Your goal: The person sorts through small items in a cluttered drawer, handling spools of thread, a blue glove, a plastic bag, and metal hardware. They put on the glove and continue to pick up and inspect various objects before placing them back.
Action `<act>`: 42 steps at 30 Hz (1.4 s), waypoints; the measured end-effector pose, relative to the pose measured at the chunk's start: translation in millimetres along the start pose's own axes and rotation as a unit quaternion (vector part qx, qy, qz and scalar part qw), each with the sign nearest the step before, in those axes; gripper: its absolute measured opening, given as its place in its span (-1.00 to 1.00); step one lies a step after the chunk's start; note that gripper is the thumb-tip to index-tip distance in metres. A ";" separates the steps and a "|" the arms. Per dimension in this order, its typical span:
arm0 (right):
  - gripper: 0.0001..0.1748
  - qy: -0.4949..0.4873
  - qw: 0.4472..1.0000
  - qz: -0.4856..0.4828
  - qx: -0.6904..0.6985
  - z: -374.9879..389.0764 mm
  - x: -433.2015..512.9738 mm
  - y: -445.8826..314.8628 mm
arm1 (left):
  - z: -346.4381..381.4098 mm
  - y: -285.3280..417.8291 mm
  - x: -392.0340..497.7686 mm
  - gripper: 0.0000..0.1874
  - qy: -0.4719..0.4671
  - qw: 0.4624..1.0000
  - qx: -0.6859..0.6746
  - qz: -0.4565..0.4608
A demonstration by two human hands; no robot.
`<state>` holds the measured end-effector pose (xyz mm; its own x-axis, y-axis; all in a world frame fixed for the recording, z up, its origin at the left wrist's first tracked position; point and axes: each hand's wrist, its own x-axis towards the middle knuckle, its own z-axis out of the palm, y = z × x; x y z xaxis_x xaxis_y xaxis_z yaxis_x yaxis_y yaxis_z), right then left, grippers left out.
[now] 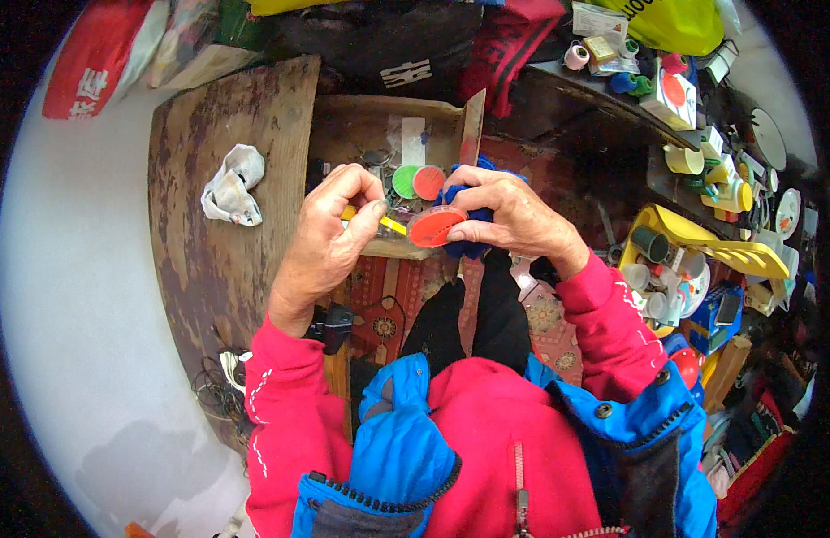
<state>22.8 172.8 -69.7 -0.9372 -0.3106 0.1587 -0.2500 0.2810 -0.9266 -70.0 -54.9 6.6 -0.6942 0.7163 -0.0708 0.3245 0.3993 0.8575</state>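
My right hand point(502, 208) pinches a flat round red case point(428, 227) with a clear rim, thumb at its edge. A narrow yellow strip point(392, 225) runs from my left hand point(341, 225) to the edge of this case. The strip passes behind my left thumb and fingertips, which are closed on it. Dark blue cloth point(479, 250) bunches behind my right hand. Beneath both hands is a pulled-out wooden drawer point(361, 107). Inside it lie a green disc point(404, 181), a red disc point(429, 182), a white card point(413, 140) and small clutter, partly hidden.
A worn wooden tabletop point(220, 282) with a crumpled white cloth point(235, 185) is on the left. At right, a yellow basket point(714, 241) holds cups and jars. Thread spools point(576, 56) and boxes crowd a dark shelf. Tangled cables point(217, 390) lie near my left elbow.
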 end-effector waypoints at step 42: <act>-0.76 0.000 0.998 -0.016 -0.059 4.9 -3.8 -5.3 | 12.6 13.2 5.8 -0.89 -0.028 0.988 0.123 0.090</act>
<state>28.8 168.1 -67.1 -0.9283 -0.3214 0.1873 -0.3065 0.3756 -0.8746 -61.7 -38.3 11.1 -0.5767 0.8161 0.0381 0.5908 0.3844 0.7093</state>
